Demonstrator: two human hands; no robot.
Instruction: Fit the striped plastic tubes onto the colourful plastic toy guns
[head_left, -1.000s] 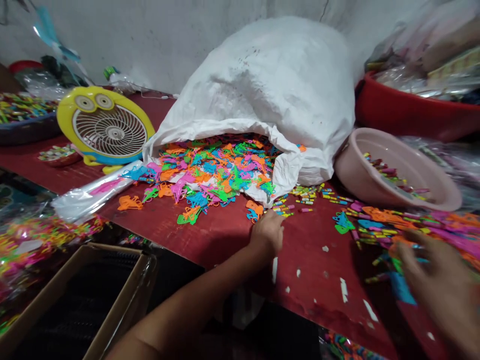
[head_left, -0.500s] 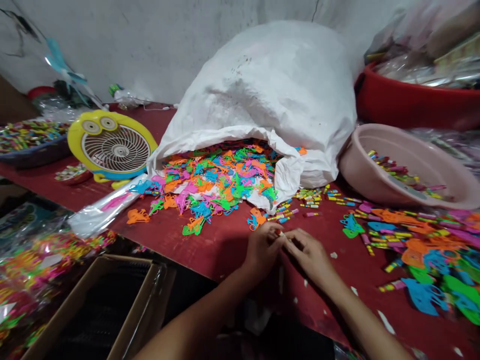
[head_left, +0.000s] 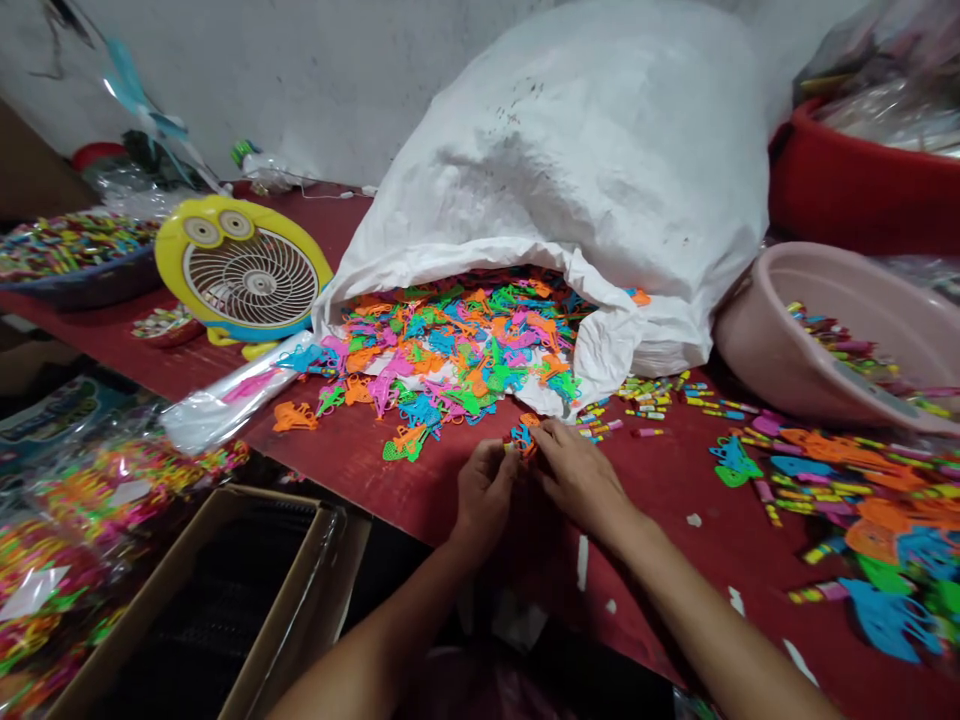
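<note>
My left hand is closed, thumb and forefinger pinching a small stick-like piece with a red and pale end; the rest of it is hidden by the fingers. Right beside it, my right hand reaches over with its fingers bent onto an orange and blue plastic toy piece. Its fingertips are partly covered. Just beyond both hands, a heap of flat coloured plastic toy pieces spills from the mouth of a large white sack.
Small striped tubes and more plastic pieces lie on the red table to the right, by a pink basin. A yellow fan, clear plastic bags and an open cardboard box are leftward.
My hands have come apart from each other. The right hand has moved forward onto the orange and blue piece, while the left keeps its pinch. The view has turned slightly left.
</note>
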